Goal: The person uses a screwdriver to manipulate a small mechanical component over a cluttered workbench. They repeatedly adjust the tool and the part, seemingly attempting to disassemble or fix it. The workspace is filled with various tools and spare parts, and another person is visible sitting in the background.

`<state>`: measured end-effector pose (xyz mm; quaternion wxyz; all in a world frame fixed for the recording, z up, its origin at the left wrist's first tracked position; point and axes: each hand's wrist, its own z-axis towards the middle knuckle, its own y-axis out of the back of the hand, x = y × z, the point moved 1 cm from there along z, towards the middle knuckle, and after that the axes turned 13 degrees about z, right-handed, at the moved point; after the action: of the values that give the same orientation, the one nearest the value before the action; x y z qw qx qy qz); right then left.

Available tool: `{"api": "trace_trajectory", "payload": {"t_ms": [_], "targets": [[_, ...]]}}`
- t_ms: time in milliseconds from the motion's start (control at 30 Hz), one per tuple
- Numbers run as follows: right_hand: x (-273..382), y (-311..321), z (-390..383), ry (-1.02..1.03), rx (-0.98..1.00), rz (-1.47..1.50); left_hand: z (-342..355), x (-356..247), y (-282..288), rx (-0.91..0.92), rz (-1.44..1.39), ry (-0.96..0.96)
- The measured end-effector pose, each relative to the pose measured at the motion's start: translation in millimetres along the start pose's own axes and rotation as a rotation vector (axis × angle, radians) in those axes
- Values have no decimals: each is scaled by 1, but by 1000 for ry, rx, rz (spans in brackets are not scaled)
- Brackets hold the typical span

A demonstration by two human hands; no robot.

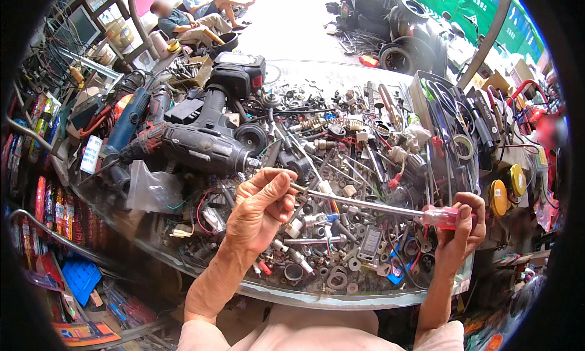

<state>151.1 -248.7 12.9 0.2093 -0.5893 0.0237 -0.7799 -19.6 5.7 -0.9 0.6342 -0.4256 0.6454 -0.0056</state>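
Note:
My right hand [460, 235] grips the red, translucent handle [443, 217] of a long screwdriver. Its silver shaft [365, 202] runs leftward, slightly upward, to my left hand [262, 208], whose thumb and index finger pinch the darker tip end. Whether a small piece sits at the tip I cannot make out. Beneath both hands lies a dense spread of washers [338, 281], bolts, sockets and wires on a glass-edged counter [365, 299]. A black cordless power tool [201, 150] lies just beyond my left hand, near a clear plastic bag [152, 189].
Power tools [125, 122] crowd the counter's back left. A bin of cables and long items [451, 125] stands at right, beside yellow round items [509, 186]. Packaged goods [58, 211] hang at far left. Two people [183, 28] sit beyond the counter; tyres [402, 58] stand behind.

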Motion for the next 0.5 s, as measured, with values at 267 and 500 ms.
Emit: {"api": "trace_trajectory", "payload": {"t_ms": [267, 500], "targets": [[10, -20, 0, 3, 90, 33, 1, -3, -1, -78, 25, -10], [5, -8, -1, -1, 0, -33, 1, -1, 1, -56, 3, 0]]}}
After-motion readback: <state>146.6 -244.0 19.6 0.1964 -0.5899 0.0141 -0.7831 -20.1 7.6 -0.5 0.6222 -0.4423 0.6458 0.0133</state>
